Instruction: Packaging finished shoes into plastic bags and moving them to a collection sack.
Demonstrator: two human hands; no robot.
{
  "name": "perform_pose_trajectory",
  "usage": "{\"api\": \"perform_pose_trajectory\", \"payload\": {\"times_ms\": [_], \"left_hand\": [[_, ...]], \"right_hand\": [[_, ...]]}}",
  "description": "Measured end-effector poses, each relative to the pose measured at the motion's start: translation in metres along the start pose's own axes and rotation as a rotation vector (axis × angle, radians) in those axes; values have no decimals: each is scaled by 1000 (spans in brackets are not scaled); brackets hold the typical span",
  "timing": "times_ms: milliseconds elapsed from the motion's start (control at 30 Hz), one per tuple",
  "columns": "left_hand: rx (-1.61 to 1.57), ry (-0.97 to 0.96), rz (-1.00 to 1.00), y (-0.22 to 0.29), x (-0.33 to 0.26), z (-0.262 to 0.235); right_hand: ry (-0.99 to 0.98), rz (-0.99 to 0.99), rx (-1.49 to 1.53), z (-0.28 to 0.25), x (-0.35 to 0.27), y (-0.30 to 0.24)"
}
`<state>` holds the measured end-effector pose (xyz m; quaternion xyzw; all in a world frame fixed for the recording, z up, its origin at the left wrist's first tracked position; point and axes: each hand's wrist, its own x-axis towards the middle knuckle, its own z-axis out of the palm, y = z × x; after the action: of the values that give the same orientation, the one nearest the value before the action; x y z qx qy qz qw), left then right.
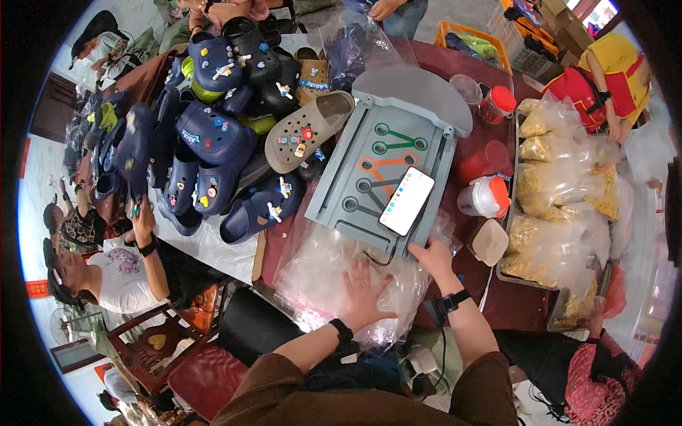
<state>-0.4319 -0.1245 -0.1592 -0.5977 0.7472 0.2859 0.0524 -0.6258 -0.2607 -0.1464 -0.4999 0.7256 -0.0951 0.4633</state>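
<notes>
1. left hand (366,295): fingers spread wide, palm down on clear plastic bags (305,273).
2. right hand (432,257): at the grey tray's (348,177) near right corner; whether it grips, i cannot tell.
3. grey tray: flat on the maroon worktop (522,302), long axis running away and slightly rightward, rounded end farthest.
4. white phone (407,201): on the tray, leaning rightward likewise.
5. beyond: navy clogs (213,131) left, filled bags (547,174) right, people around.

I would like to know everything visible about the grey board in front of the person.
The grey board, apparently plastic, lies diagonally over the dark red table, its far end rounded. Green, orange and dark grey lines link round rings on its face. A lit phone rests on its near right part; the right hand touches its near right corner.
</notes>
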Motion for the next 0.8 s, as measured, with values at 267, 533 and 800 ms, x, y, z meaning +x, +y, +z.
{"api": "perform_pose_trajectory", "payload": {"times_ms": [267,533,800], "left_hand": [[-285,49,157,-42,-40,-67],[-138,52,-42,-114,-98,-148],[200,-75,349,-147,-55,-130]], "right_hand": [[401,-319,17,31,-20,21],[493,-352,308,31,-59,68],[266,-199,416,48,-132,52]]}}
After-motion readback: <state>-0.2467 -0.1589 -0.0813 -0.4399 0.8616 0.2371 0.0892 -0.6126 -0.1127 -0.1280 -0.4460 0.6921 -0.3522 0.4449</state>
